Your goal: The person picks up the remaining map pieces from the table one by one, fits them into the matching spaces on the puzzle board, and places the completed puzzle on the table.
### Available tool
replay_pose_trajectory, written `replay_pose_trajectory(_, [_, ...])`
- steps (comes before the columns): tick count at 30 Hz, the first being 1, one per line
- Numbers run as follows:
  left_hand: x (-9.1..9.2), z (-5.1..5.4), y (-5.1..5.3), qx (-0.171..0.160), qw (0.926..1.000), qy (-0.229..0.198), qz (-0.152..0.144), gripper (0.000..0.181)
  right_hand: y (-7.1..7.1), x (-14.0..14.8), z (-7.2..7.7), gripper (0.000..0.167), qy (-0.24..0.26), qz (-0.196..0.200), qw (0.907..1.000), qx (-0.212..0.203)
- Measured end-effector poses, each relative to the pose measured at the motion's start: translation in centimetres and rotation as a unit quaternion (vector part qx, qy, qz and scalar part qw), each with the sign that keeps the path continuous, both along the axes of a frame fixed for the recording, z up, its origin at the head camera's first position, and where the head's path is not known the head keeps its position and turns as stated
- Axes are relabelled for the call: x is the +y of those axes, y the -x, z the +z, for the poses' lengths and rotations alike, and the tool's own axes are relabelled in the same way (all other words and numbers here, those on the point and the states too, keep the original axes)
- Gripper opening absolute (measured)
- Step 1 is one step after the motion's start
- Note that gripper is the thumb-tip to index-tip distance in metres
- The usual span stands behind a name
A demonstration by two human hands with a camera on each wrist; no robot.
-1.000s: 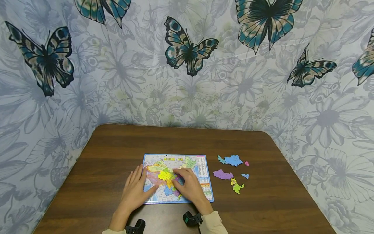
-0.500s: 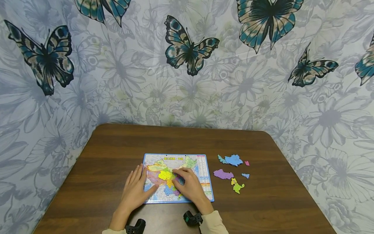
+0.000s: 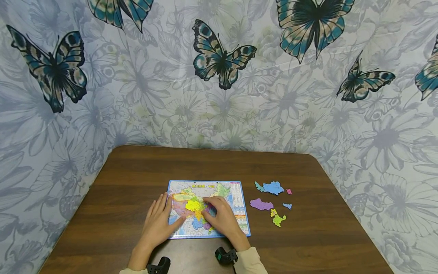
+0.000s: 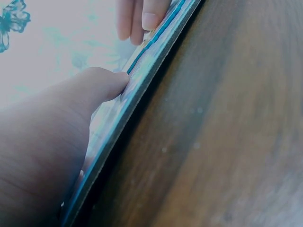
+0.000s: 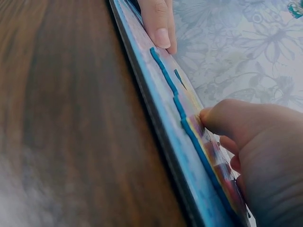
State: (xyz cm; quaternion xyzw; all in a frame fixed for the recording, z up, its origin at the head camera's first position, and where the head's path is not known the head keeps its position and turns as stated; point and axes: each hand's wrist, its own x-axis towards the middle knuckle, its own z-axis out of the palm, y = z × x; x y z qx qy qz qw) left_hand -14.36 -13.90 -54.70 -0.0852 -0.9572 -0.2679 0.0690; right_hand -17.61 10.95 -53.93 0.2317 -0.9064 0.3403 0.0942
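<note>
My L hand (image 3: 159, 219) is relaxed, fingers straight, on L side of puzzle board (image 3: 236, 201), flat on tbl (image 3: 308, 228). R hand (image 3: 221, 217) bends over mid-board; can't tell if gripping. Purple pc (image 3: 261, 204) lies R of board.

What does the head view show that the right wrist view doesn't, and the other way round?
Only the head view: the loose puzzle pieces lying right of the map board, and the black wrist devices.

Only the right wrist view: the board's dark side edge and the teal sides of raised pieces on it.

Both: the left hand and right hand at the board, the wooden table and floral wall covering.
</note>
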Motion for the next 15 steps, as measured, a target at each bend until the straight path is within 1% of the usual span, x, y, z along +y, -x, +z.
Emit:
replay_pose_trajectory(10, [-0.01, 0.01, -0.12, 0.003, 1.0, -0.005, -0.001, 0.096, -0.06, 0.25, 0.12, 0.04, 0.024, 0.005, 0.9995, 0.02])
replay_pose_trajectory(15, [-0.01, -0.03, -0.09, 0.0, 1.0, -0.005, -0.001, 0.096, -0.08, 0.7, 0.26, 0.037, 0.036, 0.0, 0.9989, 0.031])
